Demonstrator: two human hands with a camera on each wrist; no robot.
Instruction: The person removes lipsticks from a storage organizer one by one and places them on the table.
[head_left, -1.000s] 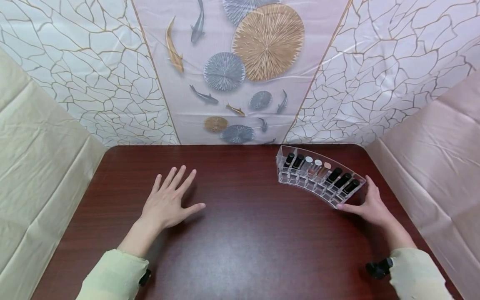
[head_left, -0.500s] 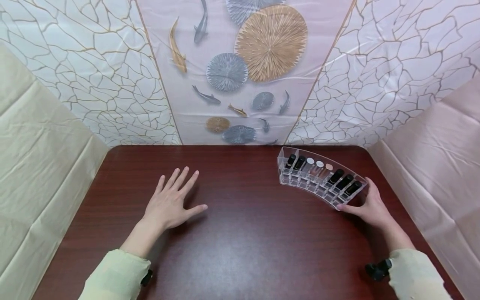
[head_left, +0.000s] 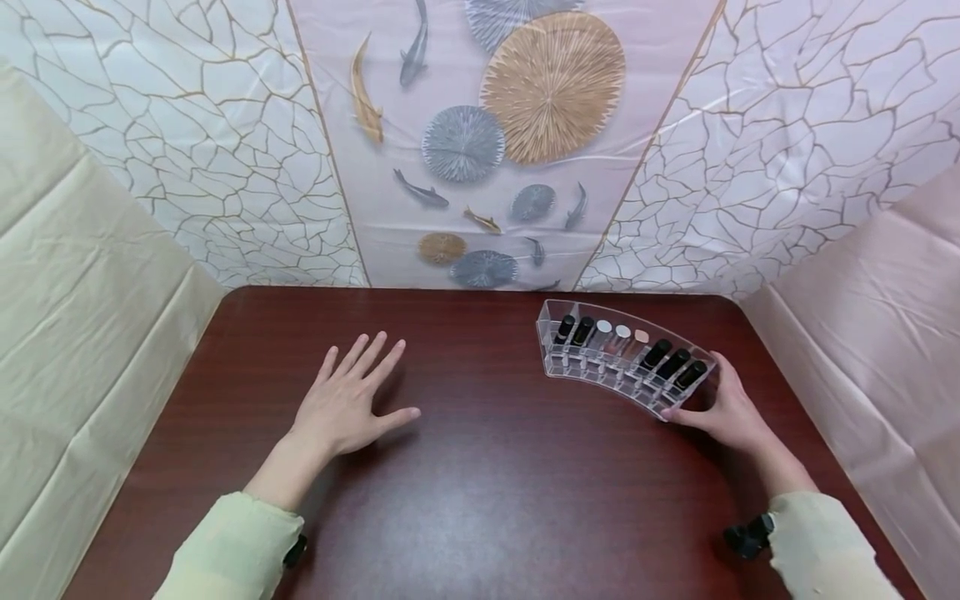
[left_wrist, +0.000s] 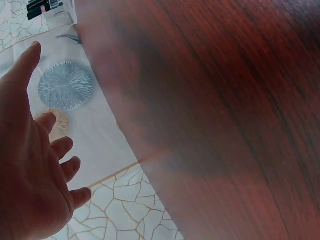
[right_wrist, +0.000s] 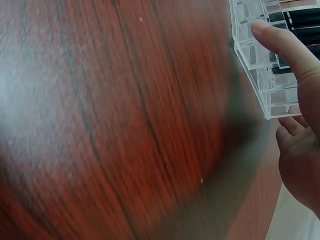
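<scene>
A clear, curved lipstick organizer (head_left: 611, 379) stands at the back right. Its upper row holds black-capped tubes (head_left: 657, 354), two white-capped tubes (head_left: 603, 327) and a pink-capped one (head_left: 641, 337); the lower front row has bare slots. My right hand (head_left: 731, 410) grips its right end, thumb on the front corner and fingers round the far side, partly hidden. The right wrist view shows the thumb (right_wrist: 277, 40) against the clear front wall. My left hand (head_left: 345, 408) is over the table's left half, palm down, fingers spread, holding nothing.
Both hands are over a dark red wood-grain table (head_left: 480, 467). A patterned cloth (head_left: 480, 208) hangs along its back edge, with pale fabric walls at left (head_left: 90, 350) and right (head_left: 877, 333). Black straps sit at both wrists.
The organizer has shifted a little left and toward me, together with my right hand. My left hand stays in its pose, and the head view has drifted slightly.
</scene>
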